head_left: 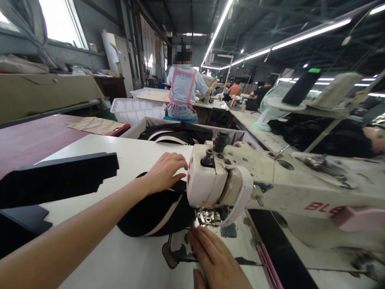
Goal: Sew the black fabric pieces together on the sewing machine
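a long garment workshop is stretching away under strip lights, with a white worktable [99, 257] filling the foreground and a person in a pink-strapped apron [183, 92] standing at a bench at twelve o'clock. at the table, the left hand [165, 171] is lying flat with fingers spread on a black fabric piece [141, 214] crossed by a pale stripe, pressing it toward the head of a cream sewing machine [270, 180]. the right hand [219, 261], at six o'clock, is resting palm down, fingers together, its fingertips just short of the presser foot [207, 216] — neither hand is pinching anything.

the cloth is looking soft, light and limp, bunching where it meets the machine — it will likely slide on the smooth table, so flat palms on either side of the needle seem the surest hold, kept away from the foot itself.

red letters reading "ble" are showing on the machine's arm, the rest cut off by a pink pad [357, 218]. more black cut pieces [57, 176] are lying at nine o'clock, and a dark thread cone [300, 86] is standing at two o'clock.
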Motion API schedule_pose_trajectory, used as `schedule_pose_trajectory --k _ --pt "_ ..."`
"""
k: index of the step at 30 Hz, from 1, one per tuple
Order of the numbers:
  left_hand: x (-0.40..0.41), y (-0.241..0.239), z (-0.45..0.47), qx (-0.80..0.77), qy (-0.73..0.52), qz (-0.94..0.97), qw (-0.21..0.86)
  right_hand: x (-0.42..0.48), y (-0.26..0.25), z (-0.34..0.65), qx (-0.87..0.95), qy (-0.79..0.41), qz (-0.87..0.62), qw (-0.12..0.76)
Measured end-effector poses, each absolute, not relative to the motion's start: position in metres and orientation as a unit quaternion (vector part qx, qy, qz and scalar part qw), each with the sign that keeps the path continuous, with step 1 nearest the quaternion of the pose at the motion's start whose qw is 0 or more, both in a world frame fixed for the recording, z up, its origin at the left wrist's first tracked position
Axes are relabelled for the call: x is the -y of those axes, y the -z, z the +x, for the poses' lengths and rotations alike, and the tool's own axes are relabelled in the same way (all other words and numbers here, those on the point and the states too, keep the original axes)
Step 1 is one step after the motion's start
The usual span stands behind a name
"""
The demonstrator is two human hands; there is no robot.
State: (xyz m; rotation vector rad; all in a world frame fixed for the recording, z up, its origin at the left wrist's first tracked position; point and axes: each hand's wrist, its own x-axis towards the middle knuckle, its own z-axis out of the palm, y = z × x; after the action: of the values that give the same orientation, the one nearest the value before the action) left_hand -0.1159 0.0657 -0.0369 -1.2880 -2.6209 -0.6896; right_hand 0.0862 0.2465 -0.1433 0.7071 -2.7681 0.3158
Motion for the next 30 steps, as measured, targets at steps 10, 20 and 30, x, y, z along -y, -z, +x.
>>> schedule_pose_trajectory --k 10,20,30 --pt "0.005 0.077 -0.003 0.908 0.165 -0.382 -0.042 -0.235 0.111 0.087 0.961 -0.13 0.225 0.089" --pt "0.047 0.004 0.017 0.835 0.543 -0.071 0.047 -0.212 0.127 0.105 0.865 -0.481 0.108 0.09" --pt "0.018 0.015 0.036 0.634 0.769 0.073 0.022 -0.151 0.11 0.081 0.483 -0.871 -0.092 0.002"
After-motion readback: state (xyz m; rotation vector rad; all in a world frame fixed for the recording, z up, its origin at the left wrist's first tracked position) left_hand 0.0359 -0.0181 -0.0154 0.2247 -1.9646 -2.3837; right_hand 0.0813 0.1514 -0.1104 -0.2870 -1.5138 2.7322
